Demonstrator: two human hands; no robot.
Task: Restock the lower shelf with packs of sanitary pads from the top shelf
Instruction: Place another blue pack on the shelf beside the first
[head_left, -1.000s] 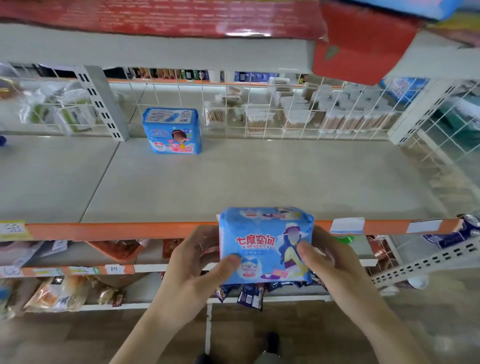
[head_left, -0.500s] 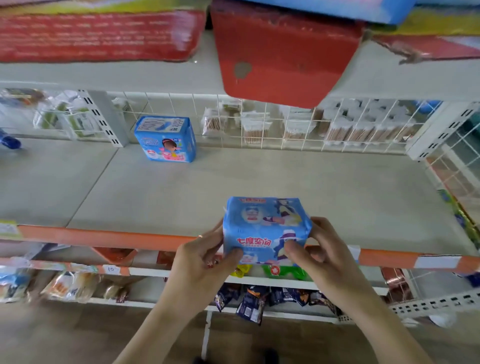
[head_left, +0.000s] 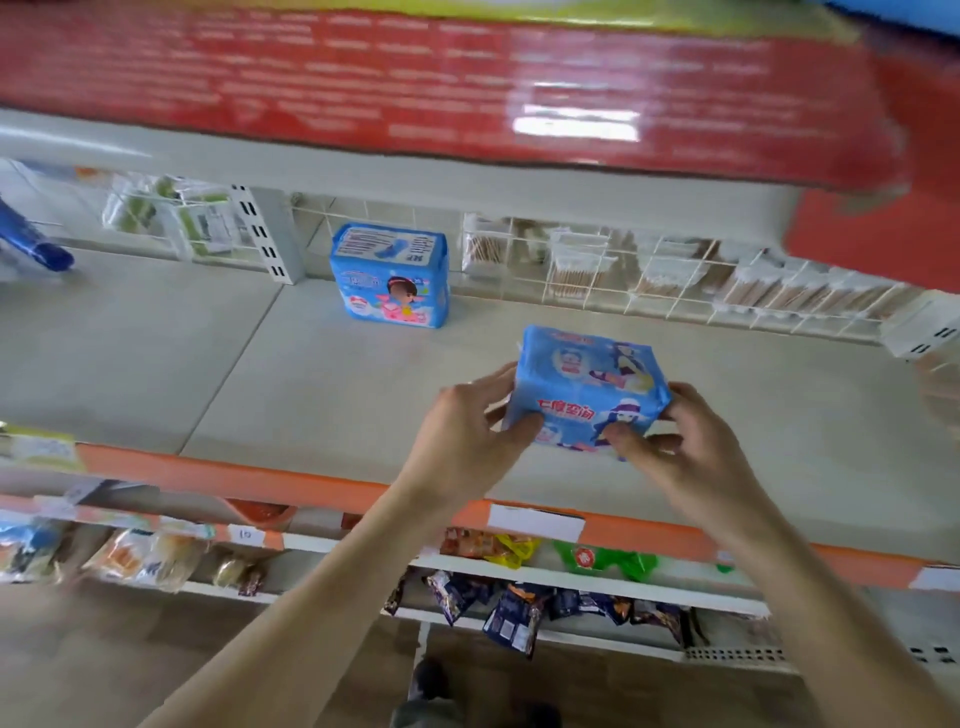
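Over the front half of the grey shelf (head_left: 322, 395), both hands hold one blue pack of sanitary pads (head_left: 587, 392) between them. Left hand (head_left: 467, 441) grips the pack's left end, thumb curled across the lower front corner and fingers behind — right hand (head_left: 680, 452) grips the right end the same way, thumb on the printed front, fingers wrapped round the side. Red characters and a cartoon figure show on the pack's front face, and its top tips slightly away from the camera. Whether its bottom edge touches the shelf cannot be told; the thumbs cover that edge.

Farther back and to the left, a second blue pack (head_left: 389, 275) stands upright on the same shelf, just in front of the white wire grid (head_left: 649, 280) that forms the back wall. Behind that grid, boxes of cotton swabs (head_left: 576, 265) sit in a row. An orange price strip (head_left: 208, 475) runs along the shelf's front lip, with a white label (head_left: 535, 522) stuck on it below the hands. Overhead, a red carton (head_left: 467, 88) overhangs the shelf above, blurred. Below, snack packets (head_left: 511, 616) hang in front of lower racks.
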